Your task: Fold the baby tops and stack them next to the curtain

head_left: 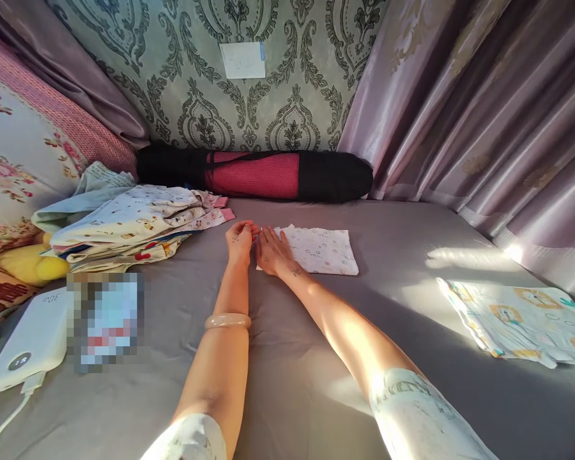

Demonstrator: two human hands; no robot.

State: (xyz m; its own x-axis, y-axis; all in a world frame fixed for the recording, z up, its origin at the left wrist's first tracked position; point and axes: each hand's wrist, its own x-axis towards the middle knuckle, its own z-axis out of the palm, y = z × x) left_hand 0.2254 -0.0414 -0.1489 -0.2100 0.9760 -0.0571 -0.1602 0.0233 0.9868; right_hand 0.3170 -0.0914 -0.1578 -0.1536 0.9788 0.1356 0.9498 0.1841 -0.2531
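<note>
1 white printed cloth (323, 252), folded to a flat oblong, lies mid-bed on the grey sheet (287, 383), and all the action is at its left end! The right hand (274, 252) is flat on it, palm down, fingers stretched out over that end. Just beside it, the left hand (240, 241) has its fingers curled in; whether they pinch an edge, I cannot tell, the tips are too small and crowded. Looks like a smoothing and squaring-up step to me. The next move calls, I'd judge, for a steady right palm and a light touch from the left, so the layers lie even. Out wider: behind, 1 long black-and-red bag (253, 175) stretches along the wall. Over left, a heap of clothes (134, 217), and nearer the camera 1 white power bank (33, 338). Far right, well apart, 1 orange-patterned cloth (531, 319) lies flat.
</note>
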